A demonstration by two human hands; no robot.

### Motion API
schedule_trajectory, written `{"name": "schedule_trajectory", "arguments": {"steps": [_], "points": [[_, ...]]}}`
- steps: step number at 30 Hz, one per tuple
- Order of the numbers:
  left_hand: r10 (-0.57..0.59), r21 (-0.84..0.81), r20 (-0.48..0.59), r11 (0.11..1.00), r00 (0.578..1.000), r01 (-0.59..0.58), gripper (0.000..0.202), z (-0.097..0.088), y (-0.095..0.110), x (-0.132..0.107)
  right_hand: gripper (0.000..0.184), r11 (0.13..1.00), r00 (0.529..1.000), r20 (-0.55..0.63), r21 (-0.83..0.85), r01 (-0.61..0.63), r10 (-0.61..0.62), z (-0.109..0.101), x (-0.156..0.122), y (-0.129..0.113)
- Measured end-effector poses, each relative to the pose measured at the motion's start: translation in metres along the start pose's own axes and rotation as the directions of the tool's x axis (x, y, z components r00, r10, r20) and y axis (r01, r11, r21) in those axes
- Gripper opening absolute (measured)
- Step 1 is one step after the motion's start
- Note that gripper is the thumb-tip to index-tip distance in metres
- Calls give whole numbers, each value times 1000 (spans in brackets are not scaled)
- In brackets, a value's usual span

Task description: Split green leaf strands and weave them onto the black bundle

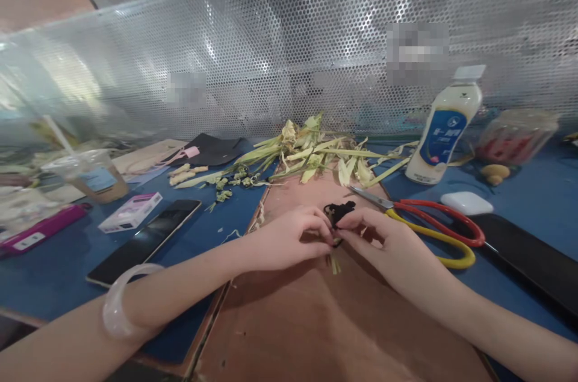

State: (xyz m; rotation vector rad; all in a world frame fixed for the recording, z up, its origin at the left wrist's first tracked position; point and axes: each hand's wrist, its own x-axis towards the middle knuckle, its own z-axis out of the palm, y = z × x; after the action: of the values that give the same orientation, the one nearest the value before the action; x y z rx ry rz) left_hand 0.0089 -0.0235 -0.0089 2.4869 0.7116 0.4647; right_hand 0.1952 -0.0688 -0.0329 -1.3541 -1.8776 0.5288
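Note:
Over the brown board my two hands meet, pinching a small dark bundle between their fingertips. It looks like black curled material, with pale green strips sticking out below. My left hand is closed on its left side, a white bangle on that wrist. From the right, my right hand grips it with thumb and forefinger. What exactly the bundle is made of is too small to tell. Just right of my right hand lie scissors with red and yellow handles. Dried pale green husk strips are heaped behind.
To the left are a phone, a small pink-white box, a purple power strip and a drink cup. On the right stand a white bottle and a clear container. A perforated metal screen closes the back.

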Motion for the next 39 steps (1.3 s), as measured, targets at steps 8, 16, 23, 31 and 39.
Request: {"name": "schedule_trajectory", "arguments": {"steps": [8, 16, 23, 31, 39], "points": [[-81, -117, 5, 990, 997, 81, 20, 0, -4, 5, 14, 988, 988, -52, 27, 150, -148, -5, -4, -5], [-136, -175, 24, 975, 990, 138, 15, -1, -7, 6, 22, 916, 922, 15, -109, 385, -386, -5, -2, -7], [-132, -202, 24, 970, 991, 134, 13, 0, -9, 4, 25, 862, 878, 18, -181, 473, -478, -3, -2, -3], [-205, -365, 52, 907, 977, 209, 15, 2, -10, 3, 40, 829, 862, 45, -254, 498, -505, 0, 0, 5], [-198, -310, 37, 929, 979, 200, 17, 4, -15, 2, 36, 857, 898, 42, -281, 432, -438, 0, -1, 3]]}}
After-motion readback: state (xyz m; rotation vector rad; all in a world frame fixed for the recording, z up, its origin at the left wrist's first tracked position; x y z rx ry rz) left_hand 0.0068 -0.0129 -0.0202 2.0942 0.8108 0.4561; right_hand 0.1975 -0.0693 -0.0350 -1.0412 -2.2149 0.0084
